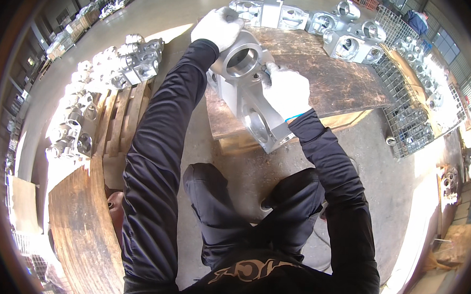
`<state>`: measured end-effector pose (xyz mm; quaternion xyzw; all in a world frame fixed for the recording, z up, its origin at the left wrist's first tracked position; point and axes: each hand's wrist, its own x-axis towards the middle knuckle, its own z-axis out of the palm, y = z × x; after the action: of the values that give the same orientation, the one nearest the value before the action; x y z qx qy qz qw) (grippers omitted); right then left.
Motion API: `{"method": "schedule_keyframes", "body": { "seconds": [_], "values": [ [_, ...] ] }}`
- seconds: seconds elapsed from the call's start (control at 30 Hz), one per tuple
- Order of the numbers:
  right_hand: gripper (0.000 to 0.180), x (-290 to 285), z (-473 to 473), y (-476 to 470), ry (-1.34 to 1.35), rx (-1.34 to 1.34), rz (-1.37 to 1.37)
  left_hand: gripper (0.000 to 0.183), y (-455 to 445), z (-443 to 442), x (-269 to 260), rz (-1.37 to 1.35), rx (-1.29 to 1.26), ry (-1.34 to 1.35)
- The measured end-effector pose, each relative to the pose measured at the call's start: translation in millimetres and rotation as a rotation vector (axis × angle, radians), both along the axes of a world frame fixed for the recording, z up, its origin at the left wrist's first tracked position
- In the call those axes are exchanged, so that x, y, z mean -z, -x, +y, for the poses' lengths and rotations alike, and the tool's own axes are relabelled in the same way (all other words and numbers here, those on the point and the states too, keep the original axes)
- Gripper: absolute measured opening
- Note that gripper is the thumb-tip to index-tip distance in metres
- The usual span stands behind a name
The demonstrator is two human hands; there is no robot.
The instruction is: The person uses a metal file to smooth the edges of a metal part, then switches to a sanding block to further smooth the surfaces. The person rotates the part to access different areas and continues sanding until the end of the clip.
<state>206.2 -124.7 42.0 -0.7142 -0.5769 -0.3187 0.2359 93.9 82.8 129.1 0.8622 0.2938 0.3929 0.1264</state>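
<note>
A silvery cast metal housing (238, 92) with a round bore at its upper end and a larger opening lower down lies on a wooden bench top (341, 80). Its lower end juts past the bench's near edge. My left hand (218, 28), in a white glove, rests against the housing's far upper side; its fingertips are partly hidden. My right hand (286, 88), also gloved in white, touches the right side beside the round bore, the fingers bent near a small hole. Whether the right fingers hold something small cannot be told.
More metal castings (346, 47) stand along the bench's far side. On the left, many castings sit on a wooden pallet (120, 118), with a wooden board (86, 219) nearer me. A wire mesh crate (407, 135) of metal parts stands at the right. A cable lies on the floor.
</note>
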Motion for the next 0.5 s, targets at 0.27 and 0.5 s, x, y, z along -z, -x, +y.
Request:
{"method": "schedule_keyframes", "body": {
  "seconds": [0.27, 0.5],
  "values": [
    [0.021, 11.8, 5.5, 74.5, 0.107, 0.079, -0.113, 0.048, 0.7, -13.4, -5.8, 0.035, -0.059, 0.092],
    [0.017, -62.8, 8.9, 77.7, -0.083, -0.255, -0.091, 0.05, -3.5, 2.5, 0.3, 0.031, -0.031, 0.065]
  ]
}}
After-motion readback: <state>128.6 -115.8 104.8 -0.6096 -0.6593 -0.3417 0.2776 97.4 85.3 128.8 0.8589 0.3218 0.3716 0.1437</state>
